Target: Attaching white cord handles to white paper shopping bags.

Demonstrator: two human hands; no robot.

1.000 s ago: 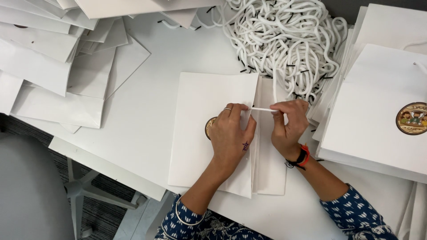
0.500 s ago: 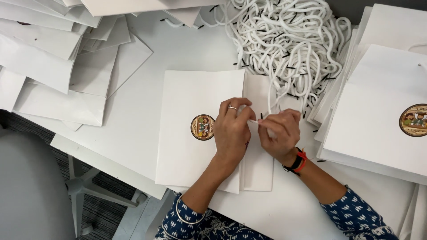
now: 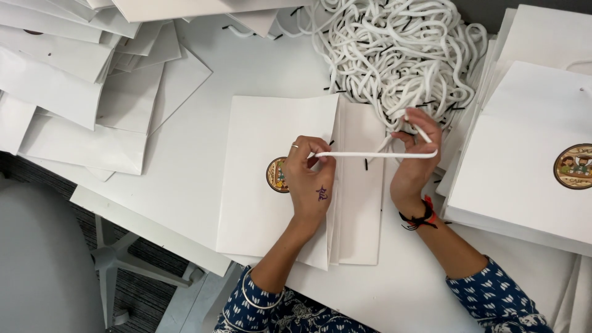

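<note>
- The left hand (image 3: 310, 179) rests on a flat white paper bag (image 3: 271, 185), and its fingertips pinch one end of a white cord (image 3: 376, 155).
- The right hand (image 3: 417, 151) is lifted a little above the bag and is closed around the other end of the cord, so the cord runs straight and nearly level between the two hands.
- The two hands are apart, each one clamped on its own end of the cord.
- The bag lies under both hands on the white table (image 3: 253, 68); a round coloured sticker (image 3: 277, 175) shows just left of the left hand, partly covered by it.
- Behind the right hand, further from the person, lies a big tangled pile of white cords (image 3: 394, 49) with dark tips.
- To the right of the right hand is a stack of white bags (image 3: 524, 166); the top one carries a similar round sticker.
- Far to the left of the left hand, more white bags (image 3: 92, 92) lie loosely spread over each other.
- A red and black wrist band (image 3: 421, 217) is on the right wrist.
</note>
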